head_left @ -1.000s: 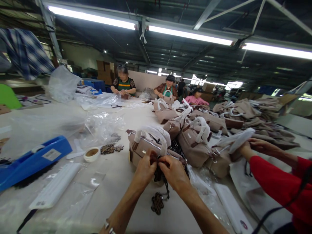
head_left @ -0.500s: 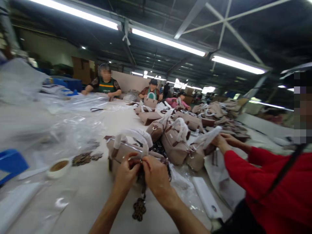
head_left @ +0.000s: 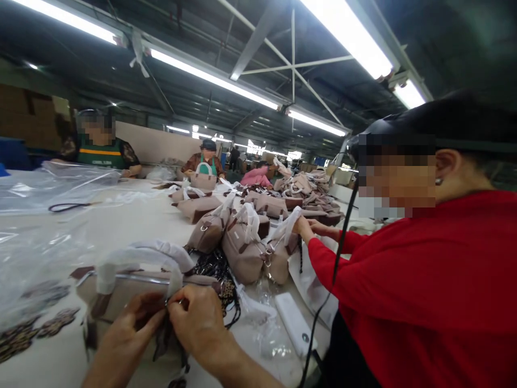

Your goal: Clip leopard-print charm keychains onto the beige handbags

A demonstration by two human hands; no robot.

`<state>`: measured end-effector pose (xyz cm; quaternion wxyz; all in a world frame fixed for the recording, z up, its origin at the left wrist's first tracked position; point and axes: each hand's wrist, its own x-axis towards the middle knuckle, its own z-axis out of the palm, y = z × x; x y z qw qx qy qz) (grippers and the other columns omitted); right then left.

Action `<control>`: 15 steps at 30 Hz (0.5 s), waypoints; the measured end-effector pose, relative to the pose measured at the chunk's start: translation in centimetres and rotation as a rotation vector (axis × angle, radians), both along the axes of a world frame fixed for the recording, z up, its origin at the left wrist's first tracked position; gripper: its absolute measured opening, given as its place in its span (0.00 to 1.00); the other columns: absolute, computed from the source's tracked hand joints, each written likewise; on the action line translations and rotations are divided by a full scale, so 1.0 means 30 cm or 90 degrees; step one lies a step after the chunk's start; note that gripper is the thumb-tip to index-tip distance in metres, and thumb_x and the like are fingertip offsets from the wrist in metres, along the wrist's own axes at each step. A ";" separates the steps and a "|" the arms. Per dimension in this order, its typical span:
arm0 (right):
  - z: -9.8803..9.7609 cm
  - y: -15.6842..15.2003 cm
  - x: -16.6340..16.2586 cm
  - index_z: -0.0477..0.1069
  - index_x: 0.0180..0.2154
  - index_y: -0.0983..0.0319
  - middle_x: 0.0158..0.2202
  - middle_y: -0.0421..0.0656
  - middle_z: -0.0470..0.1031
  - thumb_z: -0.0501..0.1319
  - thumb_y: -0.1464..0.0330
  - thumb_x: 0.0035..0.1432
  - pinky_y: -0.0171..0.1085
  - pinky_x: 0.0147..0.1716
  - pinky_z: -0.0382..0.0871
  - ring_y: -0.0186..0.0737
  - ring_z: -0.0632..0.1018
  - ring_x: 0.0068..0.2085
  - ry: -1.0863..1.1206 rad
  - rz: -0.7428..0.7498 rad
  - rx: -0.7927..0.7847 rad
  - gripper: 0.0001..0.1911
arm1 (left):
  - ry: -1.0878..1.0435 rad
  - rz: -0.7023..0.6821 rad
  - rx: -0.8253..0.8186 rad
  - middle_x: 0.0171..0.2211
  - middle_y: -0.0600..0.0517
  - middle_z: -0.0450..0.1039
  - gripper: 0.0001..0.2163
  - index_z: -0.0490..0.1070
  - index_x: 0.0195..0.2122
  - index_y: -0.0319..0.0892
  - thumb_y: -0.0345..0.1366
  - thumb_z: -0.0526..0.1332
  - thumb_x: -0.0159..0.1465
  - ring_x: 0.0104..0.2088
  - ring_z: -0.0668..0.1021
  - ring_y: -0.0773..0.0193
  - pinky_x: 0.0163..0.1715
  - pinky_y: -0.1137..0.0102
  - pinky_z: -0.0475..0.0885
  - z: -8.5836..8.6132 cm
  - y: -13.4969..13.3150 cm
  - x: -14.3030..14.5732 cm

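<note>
A beige handbag [head_left: 133, 288] with white-wrapped handles lies on the table at lower left. My left hand [head_left: 127, 334] and my right hand [head_left: 197, 326] meet at its front, both with fingers pinched on a dark cord or tassel [head_left: 163, 342] that hangs at the bag. A pile of dark cords [head_left: 218, 275] lies just right of the bag. To my right a person in a red top [head_left: 407, 291] has both hands at another beige bag [head_left: 278, 258].
Several beige bags [head_left: 242, 242] stand in a row down the white table [head_left: 121, 221]. Clear plastic sheets [head_left: 44, 188] cover the left side. Dark flat ornaments [head_left: 44, 320] lie at far left. A white pouch [head_left: 294, 323] lies near the edge. Other workers sit at the far end.
The view has swung to the right and up, so the person in red fills the right side. My hands stay pinched at the same bag, now lower left in view.
</note>
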<state>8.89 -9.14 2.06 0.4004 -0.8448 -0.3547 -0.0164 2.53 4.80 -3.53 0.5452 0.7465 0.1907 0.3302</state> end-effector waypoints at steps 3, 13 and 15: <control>-0.006 -0.005 -0.004 0.80 0.37 0.54 0.34 0.40 0.82 0.60 0.69 0.55 0.34 0.37 0.71 0.41 0.82 0.37 0.021 -0.008 0.021 0.11 | 0.018 0.028 0.034 0.31 0.50 0.81 0.20 0.73 0.33 0.45 0.50 0.69 0.43 0.34 0.83 0.50 0.36 0.65 0.79 0.008 0.005 -0.007; -0.048 0.000 0.007 0.79 0.35 0.55 0.33 0.40 0.82 0.60 0.71 0.54 0.35 0.36 0.71 0.41 0.81 0.35 0.067 -0.031 0.084 0.10 | 0.028 0.004 0.068 0.33 0.56 0.81 0.19 0.76 0.32 0.52 0.56 0.68 0.43 0.38 0.82 0.50 0.43 0.62 0.77 -0.052 0.067 0.015; -0.051 -0.001 0.002 0.78 0.34 0.55 0.32 0.39 0.82 0.59 0.72 0.55 0.36 0.37 0.71 0.42 0.81 0.36 0.046 -0.048 0.096 0.09 | 0.038 0.004 0.141 0.34 0.60 0.82 0.17 0.77 0.32 0.57 0.59 0.65 0.46 0.39 0.81 0.51 0.45 0.60 0.76 -0.076 0.087 0.020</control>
